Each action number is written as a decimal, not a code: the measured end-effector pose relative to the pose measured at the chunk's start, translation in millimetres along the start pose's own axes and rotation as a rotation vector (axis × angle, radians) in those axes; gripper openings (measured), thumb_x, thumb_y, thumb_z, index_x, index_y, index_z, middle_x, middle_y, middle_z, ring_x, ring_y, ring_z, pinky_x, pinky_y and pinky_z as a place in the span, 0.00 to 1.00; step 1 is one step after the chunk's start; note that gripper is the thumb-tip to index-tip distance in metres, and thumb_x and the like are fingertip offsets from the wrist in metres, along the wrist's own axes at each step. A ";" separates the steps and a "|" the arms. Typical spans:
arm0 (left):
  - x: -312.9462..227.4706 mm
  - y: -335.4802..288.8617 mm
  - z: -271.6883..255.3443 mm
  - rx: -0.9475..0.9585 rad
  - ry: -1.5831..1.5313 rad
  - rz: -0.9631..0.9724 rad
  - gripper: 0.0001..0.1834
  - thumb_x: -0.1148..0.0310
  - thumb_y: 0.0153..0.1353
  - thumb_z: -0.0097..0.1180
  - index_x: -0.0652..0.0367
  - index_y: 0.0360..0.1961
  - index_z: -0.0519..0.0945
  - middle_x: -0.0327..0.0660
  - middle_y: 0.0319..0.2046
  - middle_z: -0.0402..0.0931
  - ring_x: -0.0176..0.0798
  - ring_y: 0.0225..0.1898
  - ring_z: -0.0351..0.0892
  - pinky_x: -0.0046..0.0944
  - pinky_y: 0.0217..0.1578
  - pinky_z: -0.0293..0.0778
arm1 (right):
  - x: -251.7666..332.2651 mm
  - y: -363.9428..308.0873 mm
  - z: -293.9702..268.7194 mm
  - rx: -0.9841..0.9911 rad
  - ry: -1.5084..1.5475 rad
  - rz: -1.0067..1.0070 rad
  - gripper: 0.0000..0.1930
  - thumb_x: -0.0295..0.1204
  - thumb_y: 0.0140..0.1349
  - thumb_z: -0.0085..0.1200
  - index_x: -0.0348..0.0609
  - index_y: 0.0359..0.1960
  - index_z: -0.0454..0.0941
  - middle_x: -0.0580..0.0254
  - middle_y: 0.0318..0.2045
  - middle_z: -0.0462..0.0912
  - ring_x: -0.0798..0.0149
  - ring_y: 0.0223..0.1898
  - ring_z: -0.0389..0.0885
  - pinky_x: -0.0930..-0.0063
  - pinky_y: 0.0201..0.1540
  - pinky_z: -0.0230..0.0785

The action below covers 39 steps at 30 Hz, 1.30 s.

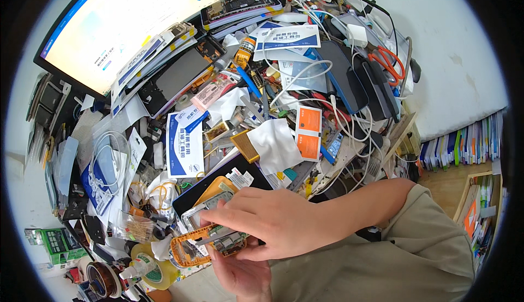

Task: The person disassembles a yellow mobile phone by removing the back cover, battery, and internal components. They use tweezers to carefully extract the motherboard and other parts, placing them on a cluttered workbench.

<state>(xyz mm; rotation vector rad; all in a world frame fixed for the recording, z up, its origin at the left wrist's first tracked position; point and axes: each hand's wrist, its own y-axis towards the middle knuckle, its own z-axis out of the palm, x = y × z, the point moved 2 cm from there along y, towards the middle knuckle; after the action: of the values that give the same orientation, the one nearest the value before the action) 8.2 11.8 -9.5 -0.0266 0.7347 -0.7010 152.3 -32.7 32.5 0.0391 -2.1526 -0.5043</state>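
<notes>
An opened phone with an orange frame (188,252) and a bared circuit board (232,241) is tilted over the near edge of the bench. My left hand (240,276) comes up from below and grips it, its thumb at the frame's near side. From the right, my right hand (278,220) reaches across the phone with its index finger stretched out and the other fingers curled. A thin grey metal tool (204,241) sticks out beneath that hand over the frame; its grip is mostly hidden. Just beyond lie an orange back cover (216,186) and a dark phone screen (248,170).
Parts and tools crowd the bench: a gold-coloured block (244,147), a white cloth (274,145), orange-handled scissors (388,64), and white cables. A lit monitor (125,24) stands at the far left. A yellow tape roll (168,274) and a small white bottle (139,267) sit near left.
</notes>
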 end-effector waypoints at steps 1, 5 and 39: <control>-2.3 2.8 0.1 0.035 -0.002 0.009 0.31 0.52 0.78 0.37 0.57 0.74 0.58 0.51 0.68 0.67 0.52 0.69 0.68 0.54 0.66 0.69 | 0.6 0.5 -3.3 -0.049 0.033 -0.011 0.35 0.37 0.57 0.69 0.39 0.64 0.70 0.57 0.47 0.82 0.51 0.47 0.80 0.58 0.45 0.76; -12.3 4.7 -5.6 0.032 0.023 0.044 0.33 0.48 0.76 0.42 0.60 0.72 0.61 0.53 0.60 0.74 0.56 0.65 0.72 0.51 0.64 0.73 | -13.0 4.4 -36.9 -0.157 0.079 0.142 0.20 0.30 0.66 0.59 0.35 0.58 0.75 0.52 0.34 0.84 0.51 0.37 0.82 0.57 0.40 0.73; -44.6 5.6 -31.1 0.075 -0.115 -0.097 0.42 0.28 0.68 0.38 0.58 0.55 0.78 0.51 0.29 0.77 0.44 0.24 0.76 0.40 0.18 0.76 | -84.3 4.4 -139.7 -0.163 -0.405 0.258 0.21 0.22 0.63 0.52 0.46 0.58 0.82 0.46 0.66 0.75 0.45 0.65 0.75 0.63 0.66 0.69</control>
<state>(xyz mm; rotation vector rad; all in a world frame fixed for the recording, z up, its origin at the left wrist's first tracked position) -31.5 49.4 -7.3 -0.0341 0.5991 -0.8124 313.2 -58.5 40.7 -0.4619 -2.4518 -0.5694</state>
